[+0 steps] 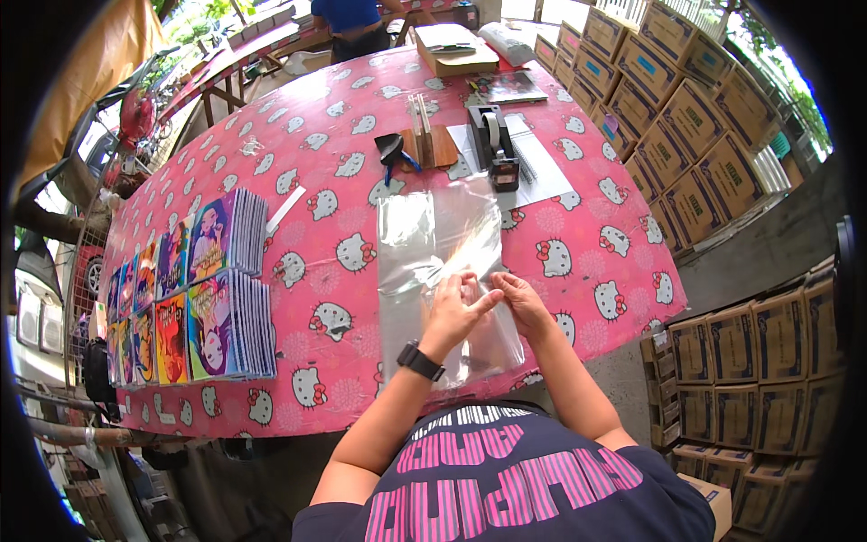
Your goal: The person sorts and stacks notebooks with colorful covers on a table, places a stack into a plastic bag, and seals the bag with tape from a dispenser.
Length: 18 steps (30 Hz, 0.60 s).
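A stack of clear plastic bags lies on the table in front of me, shiny and wrinkled. My left hand, with a black watch on its wrist, rests on the bags. Its thumb points out toward the other hand, and its fingers are apart and slightly bent. At the stack's right edge, my right hand has thumb and fingertips pinched together, seemingly on the film's edge. The exact grip is hard to see through the glare.
Stacked colourful notebooks stand at the left of the pink patterned tablecloth. Beyond the bags are a tape dispenser, a spiral notebook, a wooden stand and an open carton. Cartons pile up at right; a person stands behind.
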{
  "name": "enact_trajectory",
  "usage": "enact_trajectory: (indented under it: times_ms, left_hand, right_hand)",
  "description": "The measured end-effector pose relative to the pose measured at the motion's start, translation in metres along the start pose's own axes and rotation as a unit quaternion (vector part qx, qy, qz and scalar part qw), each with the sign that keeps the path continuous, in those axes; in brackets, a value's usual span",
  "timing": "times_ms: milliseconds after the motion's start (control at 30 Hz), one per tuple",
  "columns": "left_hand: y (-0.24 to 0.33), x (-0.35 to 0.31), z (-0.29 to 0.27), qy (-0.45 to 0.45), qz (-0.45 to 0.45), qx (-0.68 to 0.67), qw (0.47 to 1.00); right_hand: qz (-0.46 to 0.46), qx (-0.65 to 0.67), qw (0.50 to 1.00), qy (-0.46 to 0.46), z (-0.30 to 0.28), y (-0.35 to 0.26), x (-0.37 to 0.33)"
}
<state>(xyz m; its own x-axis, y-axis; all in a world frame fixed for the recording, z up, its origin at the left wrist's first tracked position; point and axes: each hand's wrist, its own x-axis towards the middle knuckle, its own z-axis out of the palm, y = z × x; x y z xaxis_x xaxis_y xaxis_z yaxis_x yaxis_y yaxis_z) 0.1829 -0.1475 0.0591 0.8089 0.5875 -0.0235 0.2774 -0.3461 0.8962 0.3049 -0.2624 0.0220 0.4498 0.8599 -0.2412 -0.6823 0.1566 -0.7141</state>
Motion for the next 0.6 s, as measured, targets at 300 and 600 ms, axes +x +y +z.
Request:
enact_trajectory:
  times_ms: [300, 600]
  left_hand:
    - [0.0, -0.015, -0.027, 0.002, -0.089, -0.186, 0.978]
    - [0.015, -0.036, -0.06, -0.003, -0.12, -0.308, 0.944]
  right_hand:
    - [-0.013, -0.15, 0.989, 0.013, 0.056, 0.006, -0.014]
    - [-0.05, -0.236, 0.97, 0.027, 0.08, 0.007, -0.02]
